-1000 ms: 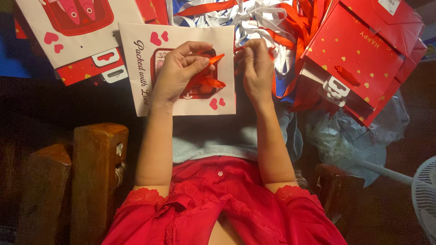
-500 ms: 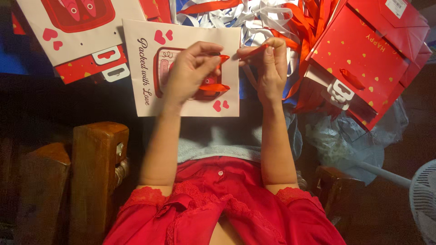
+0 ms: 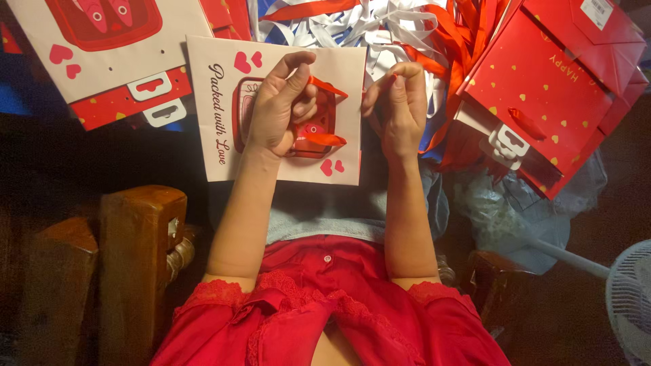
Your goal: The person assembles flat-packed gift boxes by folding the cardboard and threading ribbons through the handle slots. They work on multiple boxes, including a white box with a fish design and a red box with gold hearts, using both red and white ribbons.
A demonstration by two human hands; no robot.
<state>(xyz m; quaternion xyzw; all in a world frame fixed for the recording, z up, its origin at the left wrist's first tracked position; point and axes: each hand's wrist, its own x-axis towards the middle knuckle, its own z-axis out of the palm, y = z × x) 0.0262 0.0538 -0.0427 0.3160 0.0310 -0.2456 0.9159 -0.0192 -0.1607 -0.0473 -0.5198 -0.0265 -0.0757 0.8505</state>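
The left hand (image 3: 281, 108) rests on a flat white paper gift bag (image 3: 224, 146) printed with hearts and a red panel, its grip closed on a red ribbon (image 3: 324, 139) that loops out from under the curled fingers across the bag's right half. The right hand (image 3: 397, 108) hovers just beyond the bag's right edge, thumb and fingertips pinched together; a sliver of red shows at the pinch, but whether that is the same ribbon I cannot tell. The two hands stand near each other with a narrow gap between them, right over the bag's upper right corner. The bag lies on the person's lap, its lower edge over a grey cloth (image 3: 325, 217) and its upper edge tucked against a tangle of white and red ribbons (image 3: 407, 27). To the left, another white bag with red trim (image 3: 102, 61) lies close to the first, its corner just beside the first bag's top left corner. To the right, a red bag with gold hearts (image 3: 542, 88) lies tilted, its near edge close beside the right wrist, so room on that side is tight. A wooden post (image 3: 139, 264) stands beside the left forearm, apart from it by a dark gap. A white fan (image 3: 630, 298) sits at the lower right, well apart from both hands.
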